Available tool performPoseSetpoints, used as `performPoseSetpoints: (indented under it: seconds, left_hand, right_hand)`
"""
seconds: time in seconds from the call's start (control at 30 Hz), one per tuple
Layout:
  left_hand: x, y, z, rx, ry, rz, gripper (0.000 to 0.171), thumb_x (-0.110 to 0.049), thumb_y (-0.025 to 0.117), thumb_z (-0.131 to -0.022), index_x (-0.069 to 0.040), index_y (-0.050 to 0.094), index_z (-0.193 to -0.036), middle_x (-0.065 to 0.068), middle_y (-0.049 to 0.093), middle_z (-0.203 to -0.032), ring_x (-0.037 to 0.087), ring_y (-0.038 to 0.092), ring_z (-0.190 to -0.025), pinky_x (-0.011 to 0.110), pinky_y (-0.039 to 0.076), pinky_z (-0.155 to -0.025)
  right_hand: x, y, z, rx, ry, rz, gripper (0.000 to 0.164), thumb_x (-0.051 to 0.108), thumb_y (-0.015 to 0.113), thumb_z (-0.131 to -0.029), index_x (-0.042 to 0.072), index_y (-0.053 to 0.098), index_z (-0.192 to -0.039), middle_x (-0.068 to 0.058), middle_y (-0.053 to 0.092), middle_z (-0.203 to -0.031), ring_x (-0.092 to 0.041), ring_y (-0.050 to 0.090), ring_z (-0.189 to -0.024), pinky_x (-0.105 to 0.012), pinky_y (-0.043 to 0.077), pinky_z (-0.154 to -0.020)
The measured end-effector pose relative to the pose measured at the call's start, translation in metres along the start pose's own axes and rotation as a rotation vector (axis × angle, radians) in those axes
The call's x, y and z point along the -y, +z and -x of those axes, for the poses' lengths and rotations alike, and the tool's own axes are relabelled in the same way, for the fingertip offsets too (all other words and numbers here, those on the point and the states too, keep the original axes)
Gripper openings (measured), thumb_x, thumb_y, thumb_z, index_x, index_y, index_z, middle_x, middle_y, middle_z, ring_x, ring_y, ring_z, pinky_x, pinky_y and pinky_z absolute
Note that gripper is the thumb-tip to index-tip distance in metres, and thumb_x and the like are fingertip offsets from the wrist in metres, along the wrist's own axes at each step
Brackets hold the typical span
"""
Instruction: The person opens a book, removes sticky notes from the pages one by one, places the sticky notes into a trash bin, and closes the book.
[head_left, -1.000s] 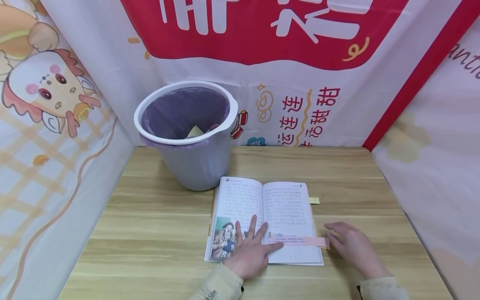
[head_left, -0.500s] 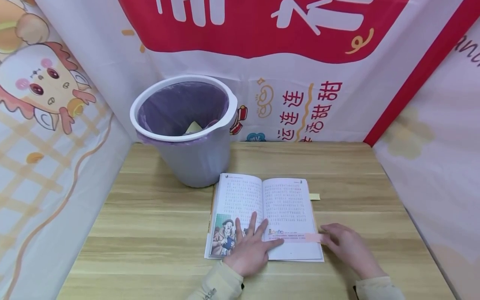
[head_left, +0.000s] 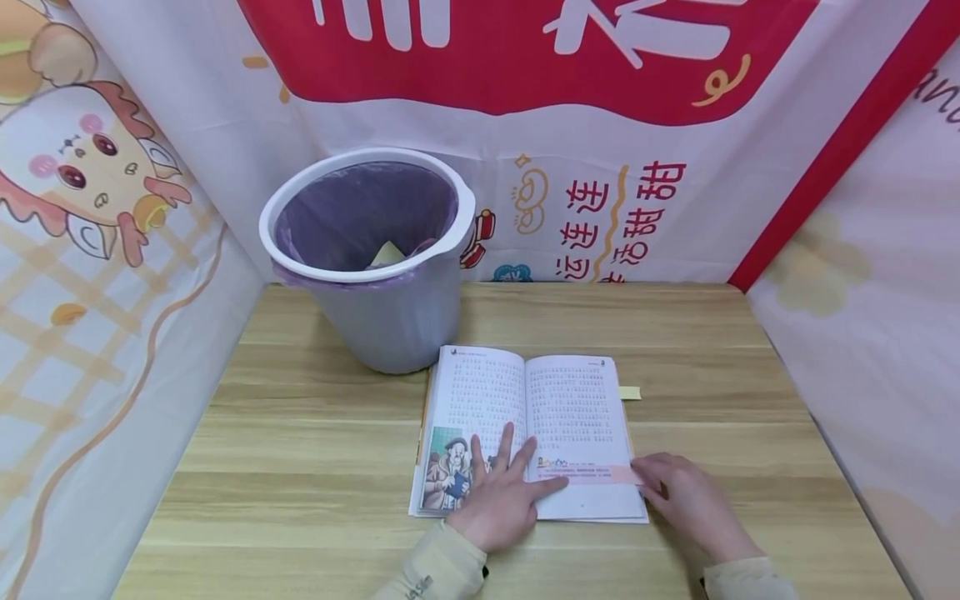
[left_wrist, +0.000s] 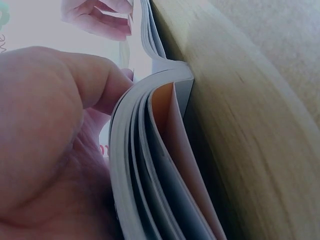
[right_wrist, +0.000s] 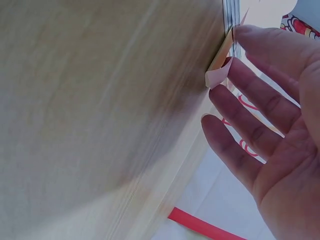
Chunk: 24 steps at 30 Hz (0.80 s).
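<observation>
An open book (head_left: 573, 408) lies on the table, with printed text on both pages and a picture on the left one. My left hand (head_left: 498, 504) rests across its lower middle, fingers spread; in the left wrist view the thumb lies on the page near the curved page edges (left_wrist: 135, 130). Across the lower right page runs a pink sticky strip (head_left: 615, 475), with print showing through it. At the book's right edge, my right hand (head_left: 690, 500) pinches the strip's outer end between thumb and index finger. A curled end of the pink strip (right_wrist: 217, 75) shows beside the fingertips.
Behind the book's left side stands a grey trash bin (head_left: 390, 325) with a purple liner and some paper scraps (head_left: 387, 254) inside. A pale yellow tab (head_left: 630, 392) juts from the book's right edge. Printed fabric (head_left: 487, 125) encloses the wooden table (head_left: 300, 467).
My right hand has moved left onto the end of the pink sticky strip and pinches it. My left hand stays on the book. The head view has shifted slightly.
</observation>
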<state>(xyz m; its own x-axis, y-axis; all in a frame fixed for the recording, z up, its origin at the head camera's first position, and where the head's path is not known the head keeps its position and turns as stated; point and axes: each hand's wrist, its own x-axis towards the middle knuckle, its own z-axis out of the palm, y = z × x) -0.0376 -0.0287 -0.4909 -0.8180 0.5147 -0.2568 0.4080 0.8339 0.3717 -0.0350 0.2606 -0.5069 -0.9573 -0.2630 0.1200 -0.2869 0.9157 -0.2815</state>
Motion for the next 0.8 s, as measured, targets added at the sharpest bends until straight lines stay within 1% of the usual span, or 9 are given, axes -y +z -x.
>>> performPoseSetpoints:
  seconds: [0.27, 0.37, 0.63, 0.8]
  left_hand:
    - [-0.001, -0.001, 0.001, 0.000, -0.001, 0.006, 0.057, -0.024, 0.050, -0.090, -0.058, 0.045, -0.137, 0.005, 0.018, -0.165, 0.038, -0.012, -0.151, 0.073, -0.017, -0.104]
    - [-0.001, -0.001, 0.001, 0.000, 0.000, 0.006, 0.057, -0.024, 0.050, -0.090, -0.058, 0.045, -0.137, 0.005, 0.018, -0.165, 0.038, -0.011, -0.151, 0.073, -0.017, -0.105]
    - [0.000, 0.000, 0.000, -0.005, 0.005, -0.006, 0.057, -0.025, 0.050, -0.091, -0.057, 0.045, -0.137, 0.006, 0.018, -0.164, 0.039, -0.011, -0.151, 0.074, -0.016, -0.104]
    - [0.002, 0.002, 0.000, -0.006, 0.010, 0.016, 0.057, -0.024, 0.051, -0.090, -0.057, 0.046, -0.137, 0.007, 0.019, -0.164, 0.039, -0.011, -0.151, 0.074, -0.018, -0.103]
  right_hand:
    - [0.001, 0.000, 0.002, -0.111, -0.085, 0.028, 0.030, 0.009, 0.085, -0.067, 0.013, 0.079, -0.097, -0.001, 0.075, -0.095, -0.020, 0.071, -0.088, -0.038, 0.056, -0.079]
    - [-0.001, 0.001, 0.002, -0.135, -0.111, 0.036, 0.030, 0.009, 0.085, -0.066, 0.013, 0.079, -0.095, 0.000, 0.075, -0.092, -0.019, 0.071, -0.085, -0.037, 0.056, -0.077]
    - [-0.005, 0.005, 0.004, -0.122, -0.108, 0.067, 0.025, 0.011, 0.083, -0.069, 0.015, 0.079, -0.094, 0.001, 0.075, -0.092, -0.018, 0.071, -0.084, -0.037, 0.056, -0.076]
    - [-0.010, 0.005, 0.003, -0.146, -0.130, 0.070, 0.024, 0.012, 0.084, -0.068, 0.015, 0.079, -0.091, 0.000, 0.075, -0.090, -0.018, 0.071, -0.082, -0.036, 0.057, -0.074]
